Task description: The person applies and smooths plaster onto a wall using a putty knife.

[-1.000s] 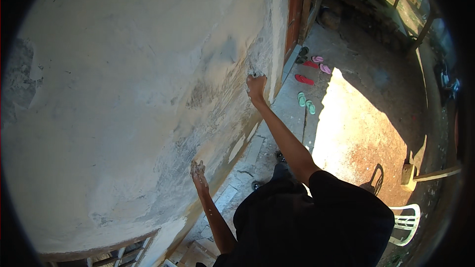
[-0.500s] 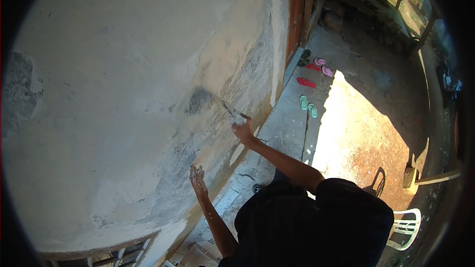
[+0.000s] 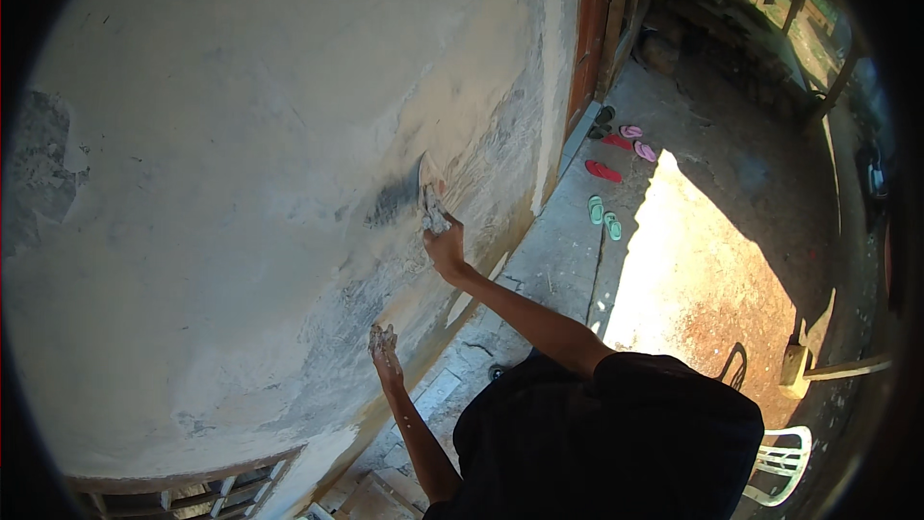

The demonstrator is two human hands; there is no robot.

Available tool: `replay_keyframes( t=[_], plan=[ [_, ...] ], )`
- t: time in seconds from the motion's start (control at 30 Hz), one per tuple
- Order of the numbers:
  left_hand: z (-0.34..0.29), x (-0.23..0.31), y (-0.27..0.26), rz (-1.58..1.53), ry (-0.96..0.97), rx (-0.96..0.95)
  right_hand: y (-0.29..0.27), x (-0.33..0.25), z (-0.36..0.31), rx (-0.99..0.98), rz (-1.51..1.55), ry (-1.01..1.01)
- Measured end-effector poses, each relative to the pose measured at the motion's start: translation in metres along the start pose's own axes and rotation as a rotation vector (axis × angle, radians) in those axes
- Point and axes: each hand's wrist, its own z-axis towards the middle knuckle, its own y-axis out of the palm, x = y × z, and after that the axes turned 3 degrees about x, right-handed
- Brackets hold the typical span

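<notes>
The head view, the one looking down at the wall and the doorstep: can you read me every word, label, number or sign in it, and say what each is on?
None can be read.
The wall, black shirt and white chair show no lettering I can make out.
The flat tool in the right hand is too small and blurred to check.

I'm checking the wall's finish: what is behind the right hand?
Behind the right hand is the wall, patchy tan and grey, with a dark grey smudge left of the scraper-like tool it holds. The wall directly covered by hand and tool cannot be seen.
</notes>
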Motion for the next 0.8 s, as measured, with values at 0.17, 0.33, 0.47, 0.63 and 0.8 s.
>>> replay_keyframes(
  t=[0.17, 0.33, 0.47, 0.63, 0.8],
  plan=[
    [-0.004, 0.004, 0.0, 0.052, 0.015, 0.009, -0.032, 0.021, -0.074, -0.413, -0.217, -0.152],
    [-0.004, 0.009, 0.007, -0.001, 0.013, -0.019, -0.055, 0.012, 0.065, 0.175, 0.079, 0.148],
    [-0.005, 0.008, 0.003, -0.002, 0.034, -0.039, -0.049, -0.02, 0.123, 0.241, 0.247, 0.093],
    [-0.005, 0.003, -0.007, -0.008, 0.071, -0.073, 0.014, -0.003, 0.012, -0.045, 0.098, -0.032],
    [-0.001, 0.005, -0.009, 0.021, 0.044, -0.08, 0.008, 0.031, -0.108, -0.453, -0.147, -0.265]
  ],
)
